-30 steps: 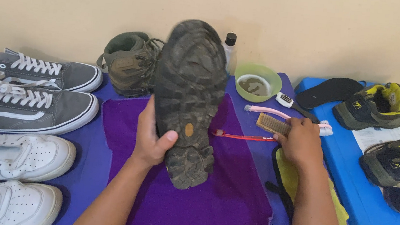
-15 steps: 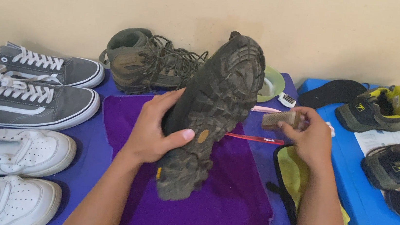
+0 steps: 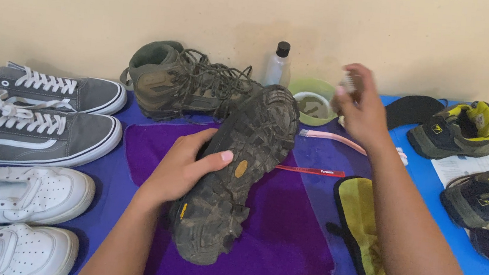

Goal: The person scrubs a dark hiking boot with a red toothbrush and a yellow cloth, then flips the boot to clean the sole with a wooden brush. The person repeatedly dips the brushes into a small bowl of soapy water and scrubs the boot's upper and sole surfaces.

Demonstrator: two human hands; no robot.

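My left hand (image 3: 185, 164) grips a dirty olive hiking boot (image 3: 235, 166) by its side, sole up, tilted over the purple cloth (image 3: 282, 243). My right hand (image 3: 360, 107) is raised near the green bowl (image 3: 314, 99) and holds a small bristle brush (image 3: 349, 80), mostly hidden by the fingers. The matching boot (image 3: 184, 81) stands upright behind, laces loose. A pink toothbrush (image 3: 340, 141) and a red toothbrush (image 3: 310, 171) lie on the cloth to the right of the held boot.
Two grey sneakers (image 3: 37, 117) and two white sneakers (image 3: 12, 193) line the left side. A clear bottle with a black cap (image 3: 278, 63) stands by the wall. A yellow-black glove (image 3: 361, 226) lies at right. Olive-yellow shoes (image 3: 466, 129) and black insoles rest on a blue board (image 3: 430, 191).
The boot has been lowered and tilted toward the cloth. My right hand picked up the brush and lifted it away to beside the green bowl.
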